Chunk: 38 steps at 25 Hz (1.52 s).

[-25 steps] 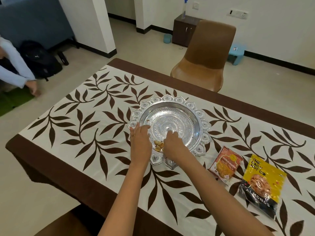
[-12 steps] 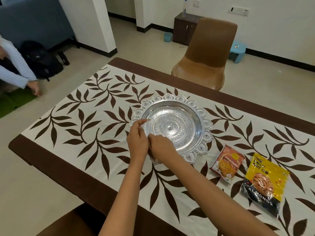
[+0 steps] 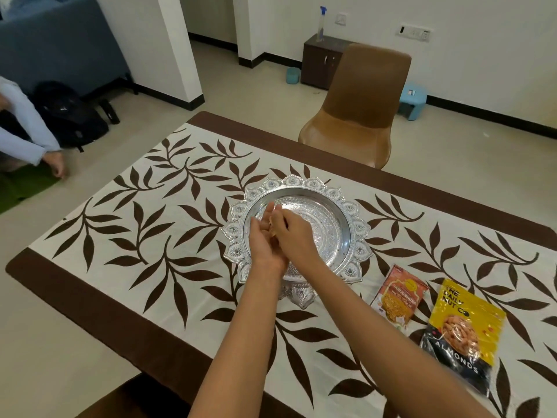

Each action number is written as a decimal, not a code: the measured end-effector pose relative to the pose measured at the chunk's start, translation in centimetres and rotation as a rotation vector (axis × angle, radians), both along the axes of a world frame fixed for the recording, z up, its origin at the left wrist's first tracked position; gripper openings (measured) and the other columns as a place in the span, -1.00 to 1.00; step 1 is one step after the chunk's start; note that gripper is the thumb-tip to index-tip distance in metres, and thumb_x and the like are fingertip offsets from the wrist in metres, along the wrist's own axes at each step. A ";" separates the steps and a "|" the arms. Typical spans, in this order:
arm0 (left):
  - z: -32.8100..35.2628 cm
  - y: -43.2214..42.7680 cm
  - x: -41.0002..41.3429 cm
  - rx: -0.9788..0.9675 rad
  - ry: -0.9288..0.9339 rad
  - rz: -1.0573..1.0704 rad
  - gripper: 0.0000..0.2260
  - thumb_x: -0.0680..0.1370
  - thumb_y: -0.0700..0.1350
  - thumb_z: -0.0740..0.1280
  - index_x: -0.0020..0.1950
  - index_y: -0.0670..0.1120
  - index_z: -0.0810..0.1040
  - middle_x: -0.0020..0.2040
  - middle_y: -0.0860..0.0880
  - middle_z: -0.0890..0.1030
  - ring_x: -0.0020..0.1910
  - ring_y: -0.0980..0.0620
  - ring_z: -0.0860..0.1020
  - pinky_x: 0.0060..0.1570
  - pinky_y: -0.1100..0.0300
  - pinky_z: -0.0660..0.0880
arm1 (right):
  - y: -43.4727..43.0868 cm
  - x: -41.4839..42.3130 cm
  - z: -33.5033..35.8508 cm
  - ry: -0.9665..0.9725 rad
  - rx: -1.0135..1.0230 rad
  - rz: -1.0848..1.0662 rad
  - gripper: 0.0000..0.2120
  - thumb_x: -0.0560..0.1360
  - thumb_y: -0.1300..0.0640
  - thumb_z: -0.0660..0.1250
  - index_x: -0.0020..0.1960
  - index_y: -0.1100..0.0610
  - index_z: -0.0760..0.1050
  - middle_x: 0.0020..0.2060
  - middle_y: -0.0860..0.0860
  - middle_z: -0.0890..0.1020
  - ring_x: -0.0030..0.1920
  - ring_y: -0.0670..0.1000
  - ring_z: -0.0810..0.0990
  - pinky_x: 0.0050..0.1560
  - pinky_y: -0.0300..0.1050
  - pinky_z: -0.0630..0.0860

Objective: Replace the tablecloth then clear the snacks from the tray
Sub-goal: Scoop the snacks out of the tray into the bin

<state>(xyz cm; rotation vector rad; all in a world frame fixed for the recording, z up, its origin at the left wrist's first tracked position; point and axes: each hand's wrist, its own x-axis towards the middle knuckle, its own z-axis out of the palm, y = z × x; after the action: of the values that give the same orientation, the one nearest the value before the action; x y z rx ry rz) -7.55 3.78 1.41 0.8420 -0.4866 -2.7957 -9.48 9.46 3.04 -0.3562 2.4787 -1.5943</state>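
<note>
While both forearms reached out over the near edge of the table, the head view showed the two hands meeting above the near-left part of the silver tray (image 3: 359,228), which stood on the tablecloth (image 3: 126,236), a white cloth with brown leaves and a brown border. The left hand (image 3: 262,241) lay palm up with its fingers loosely stretched and slightly cupped. The right hand (image 3: 294,236) was turned down onto that palm, its fingers bunched together and pinching the snacks (image 3: 273,229), of which only a small tan bit showed between the two hands. To the right of the tray, flat on the cloth, lay an orange packet (image 3: 398,297) and, just beside it, a yellow almonds packet (image 3: 461,333). A brown chair (image 3: 361,101) stood at the far side of the table. At the left edge of the view, another person's sleeve (image 3: 27,137) reached toward the floor near a black backpack (image 3: 70,116).
</note>
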 end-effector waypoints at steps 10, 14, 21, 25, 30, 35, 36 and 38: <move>-0.1 2.0 0.0 0.147 -0.003 0.027 -0.73 0.65 -0.09 0.12 -0.13 -0.13 0.54 -0.34 -0.03 0.61 -0.34 0.09 0.62 -0.34 0.30 0.56 | -0.7 -0.2 -1.1 -0.190 -0.456 -0.138 -0.73 0.58 0.13 0.20 -0.21 0.03 0.61 -0.29 -0.02 0.64 -0.22 -0.02 0.58 -0.15 0.01 0.54; 0.8 1.8 0.1 0.218 -0.044 0.050 -0.68 0.65 -0.12 0.11 -0.28 -0.13 0.44 -0.52 -0.02 0.51 -0.55 0.10 0.53 -0.53 0.33 0.48 | 0.4 -0.4 -1.2 -0.041 -0.362 -0.074 -0.83 0.56 0.20 0.27 -0.07 0.06 0.63 -0.31 -0.03 0.64 -0.29 0.03 0.60 -0.21 -0.02 0.58; 0.3 0.7 0.0 0.215 -0.036 0.112 -0.81 0.63 -0.15 0.20 -0.09 -0.19 0.55 -0.23 -0.10 0.61 -0.21 0.00 0.62 -0.13 0.16 0.63 | 1.8 -1.8 -2.0 0.008 -0.325 -0.040 -0.81 0.52 0.22 0.26 0.00 0.06 0.63 -0.04 -0.04 0.66 0.02 -0.06 0.60 0.09 -0.04 0.54; 1.3 -3.1 1.7 0.128 0.025 0.257 -0.80 0.61 -0.16 0.22 -0.20 -0.15 0.47 -0.32 -0.06 0.54 -0.35 0.09 0.55 -0.28 0.32 0.58 | 2.1 -4.9 -4.7 0.102 0.276 0.201 -0.55 0.67 0.05 0.00 0.50 0.20 0.19 0.49 0.15 0.24 0.50 0.06 0.16 0.48 0.01 0.06; 0.3 -6.0 2.7 0.117 -0.005 0.230 -0.74 0.64 -0.11 0.18 -0.24 -0.10 0.41 -0.42 0.02 0.45 -0.50 0.18 0.41 -0.53 0.40 0.37 | -2.2 -4.5 -6.0 0.134 0.588 0.375 -0.39 0.61 -0.07 -0.17 0.56 0.23 -0.14 0.54 0.18 -0.10 0.54 0.07 -0.20 0.47 -0.04 -0.30; 0.0 -5.7 2.6 0.063 -0.012 0.206 -0.73 0.64 -0.11 0.18 -0.26 -0.11 0.41 -0.41 0.00 0.43 -0.49 0.15 0.39 -0.51 0.36 0.40 | 0.4 -1.0 -5.0 0.192 0.491 0.732 -0.51 0.67 0.04 -0.11 0.57 0.13 0.00 0.55 0.09 0.03 0.55 -0.02 -0.07 0.47 -0.18 -0.21; 0.0 -5.6 2.6 0.051 -0.014 0.213 -0.73 0.64 -0.11 0.18 -0.26 -0.11 0.41 -0.40 -0.01 0.43 -0.49 0.14 0.39 -0.50 0.35 0.41 | 1.7 -0.4 -4.6 0.188 0.499 0.802 -0.52 0.67 0.04 -0.11 0.57 0.10 0.02 0.55 0.06 0.05 0.54 -0.05 -0.06 0.47 -0.21 -0.19; -0.2 -5.5 2.4 0.027 -0.023 0.223 -0.72 0.64 -0.11 0.17 -0.26 -0.11 0.41 -0.38 -0.01 0.44 -0.47 0.14 0.41 -0.48 0.35 0.42 | 4.6 0.1 -3.7 0.176 0.548 0.905 -0.55 0.67 0.04 -0.08 0.55 0.04 0.09 0.54 -0.01 0.09 0.53 -0.10 0.00 0.46 -0.23 -0.11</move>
<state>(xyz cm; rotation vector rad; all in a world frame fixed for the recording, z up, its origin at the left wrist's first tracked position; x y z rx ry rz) -5.16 -1.74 1.24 0.8769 -0.3366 -2.5970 -9.37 14.03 -0.65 -1.3063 2.1880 -0.5279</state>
